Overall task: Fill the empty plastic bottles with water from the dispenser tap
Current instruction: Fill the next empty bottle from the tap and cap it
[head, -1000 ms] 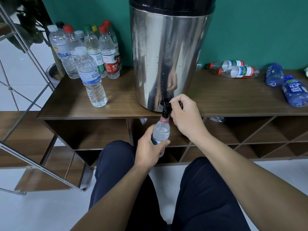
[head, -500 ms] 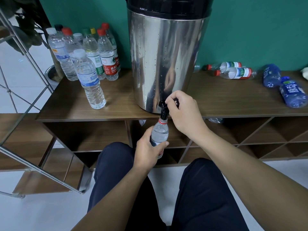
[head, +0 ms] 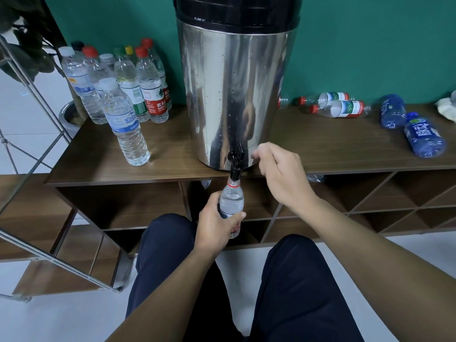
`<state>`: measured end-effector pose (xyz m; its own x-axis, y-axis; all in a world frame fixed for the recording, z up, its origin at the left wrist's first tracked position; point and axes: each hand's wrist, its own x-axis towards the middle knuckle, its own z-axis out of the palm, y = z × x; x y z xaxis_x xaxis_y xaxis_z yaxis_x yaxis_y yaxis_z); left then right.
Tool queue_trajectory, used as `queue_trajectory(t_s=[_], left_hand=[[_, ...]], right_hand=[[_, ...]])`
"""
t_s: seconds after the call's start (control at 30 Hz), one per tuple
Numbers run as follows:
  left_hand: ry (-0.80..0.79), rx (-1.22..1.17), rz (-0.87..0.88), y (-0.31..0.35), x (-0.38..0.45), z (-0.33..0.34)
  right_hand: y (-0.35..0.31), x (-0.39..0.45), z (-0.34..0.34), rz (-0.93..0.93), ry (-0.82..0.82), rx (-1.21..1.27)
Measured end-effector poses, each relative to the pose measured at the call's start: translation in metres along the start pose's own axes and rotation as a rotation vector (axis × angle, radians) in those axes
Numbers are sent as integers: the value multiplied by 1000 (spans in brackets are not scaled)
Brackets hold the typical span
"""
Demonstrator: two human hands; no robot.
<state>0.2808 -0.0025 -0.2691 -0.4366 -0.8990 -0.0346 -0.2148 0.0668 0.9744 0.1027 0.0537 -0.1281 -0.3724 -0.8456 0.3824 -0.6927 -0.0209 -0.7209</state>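
the left hand (head: 217, 218) grips a small clear bottle (head: 231, 202) around its middle, fingers and thumb curled round it, holding it upright with its open neck right under the black tap (head: 236, 160) of the steel dispenser (head: 234, 95). whether water is running is hard to make out. the right hand (head: 278, 174) hovers just right of the tap, apart from it, fingers loosely curled and holding nothing. the dispenser stands on a wooden shelf (head: 98, 159). capped upright bottles (head: 118, 90) cluster on its left; more bottles (head: 340, 107) lie on their sides on the right.
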Motion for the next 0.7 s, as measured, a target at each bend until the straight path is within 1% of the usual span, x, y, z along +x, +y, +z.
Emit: queue_trajectory(t_s=[0.07, 0.13, 0.3, 0.4, 0.5, 0.7], left_hand=[[-6, 19, -4, 0, 1, 2], [-18, 29, -12, -1, 2, 3], [-24, 48, -2, -2, 4, 11], [-29, 47, -1, 0, 4, 16], [-34, 44, 3, 1, 6, 21], [-52, 27, 10, 4, 6, 30]], right_hand=[[14, -1, -6, 23, 42, -15], [33, 2, -9, 35, 79, -84], [69, 6, -15, 80, 110, -245], [82, 8, -20, 100, 76, -292], [90, 14, -22, 145, 5, -342], [95, 32, -17, 104, -136, -413]])
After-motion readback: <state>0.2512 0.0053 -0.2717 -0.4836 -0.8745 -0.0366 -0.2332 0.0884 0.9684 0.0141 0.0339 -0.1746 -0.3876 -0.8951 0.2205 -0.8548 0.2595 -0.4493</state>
